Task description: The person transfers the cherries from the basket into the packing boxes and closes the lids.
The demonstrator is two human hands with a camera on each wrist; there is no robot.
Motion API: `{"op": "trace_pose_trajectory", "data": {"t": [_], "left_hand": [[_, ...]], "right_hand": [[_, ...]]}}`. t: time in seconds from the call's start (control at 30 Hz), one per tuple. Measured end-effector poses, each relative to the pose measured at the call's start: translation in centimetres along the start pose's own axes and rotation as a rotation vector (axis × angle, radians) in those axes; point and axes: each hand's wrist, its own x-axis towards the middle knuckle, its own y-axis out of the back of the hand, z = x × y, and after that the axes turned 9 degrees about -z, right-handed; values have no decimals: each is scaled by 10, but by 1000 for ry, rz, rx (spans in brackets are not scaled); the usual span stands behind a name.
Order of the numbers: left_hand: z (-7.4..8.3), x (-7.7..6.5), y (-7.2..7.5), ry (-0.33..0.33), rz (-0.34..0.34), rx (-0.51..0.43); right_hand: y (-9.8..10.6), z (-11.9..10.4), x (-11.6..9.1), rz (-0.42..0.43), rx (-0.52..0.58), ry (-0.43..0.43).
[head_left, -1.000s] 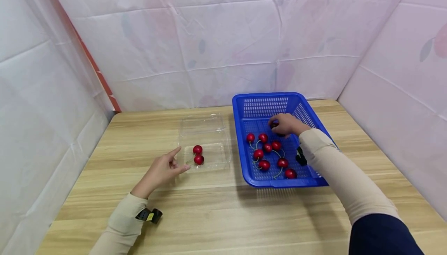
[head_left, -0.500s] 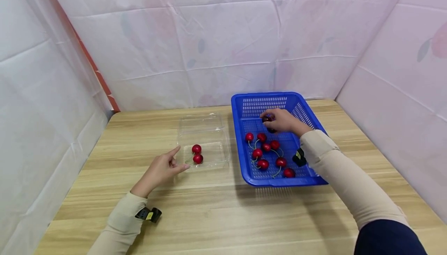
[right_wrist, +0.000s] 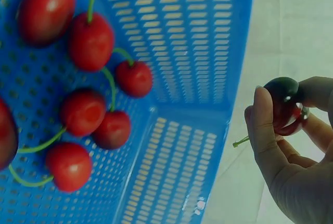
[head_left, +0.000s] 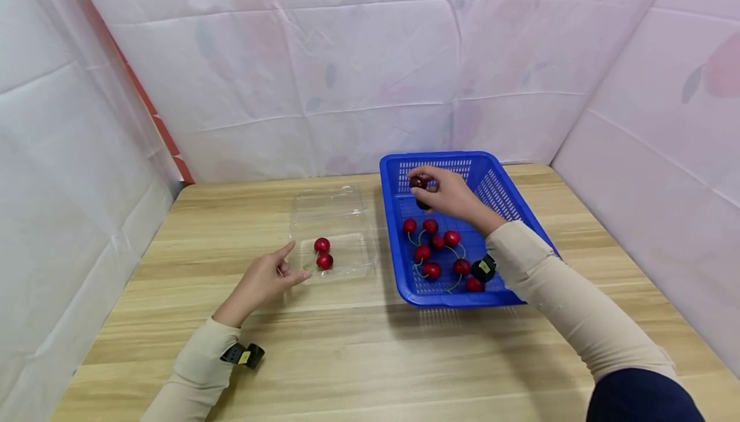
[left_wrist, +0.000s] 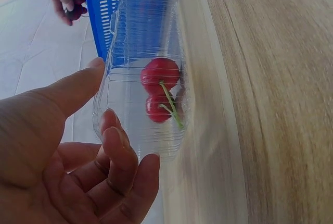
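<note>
My right hand (head_left: 448, 194) holds a pair of dark red cherries (right_wrist: 283, 96) between thumb and fingers, above the far left part of the blue basket (head_left: 407, 297). A green stem sticks out below them in the right wrist view. Several red cherries with green stems lie on the basket floor, one of them a cherry (head_left: 431, 271) near its front. Left of the basket is a clear plastic clamshell box (left_wrist: 117, 99), lid laid back, with two cherries (left_wrist: 158, 75) inside. My left hand (head_left: 263, 284) is at the box's left side, thumb and index finger spread against its edge, other fingers loosely bent.
Everything stands on a light wooden table (head_left: 347, 364). White patterned cloth (head_left: 370, 75) hangs behind and at both sides. The basket's raised rim stands between its cherries and the clear box.
My right hand has lifted from the basket floor and moved left and away with the two cherries. The left hand and the box stay in place.
</note>
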Motion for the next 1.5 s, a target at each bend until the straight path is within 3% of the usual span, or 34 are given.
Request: {"op": "trace_pose_trajectory", "data": {"t": [0.5, 0.83, 1.07, 1.5], "left_hand": [[-1, 0, -3, 11, 6, 0], [-1, -2, 0, -1, -11, -5], [1, -2, 2, -11, -10, -9], [-3, -3, -1, 21, -7, -28]], "right_hand": [[-4, -34, -8, 113, 85, 83], [-10, -66, -7, 103, 198, 129], [-15, -85, -3, 92, 207, 178], [-39, -104, 9, 34, 304, 232]]}}
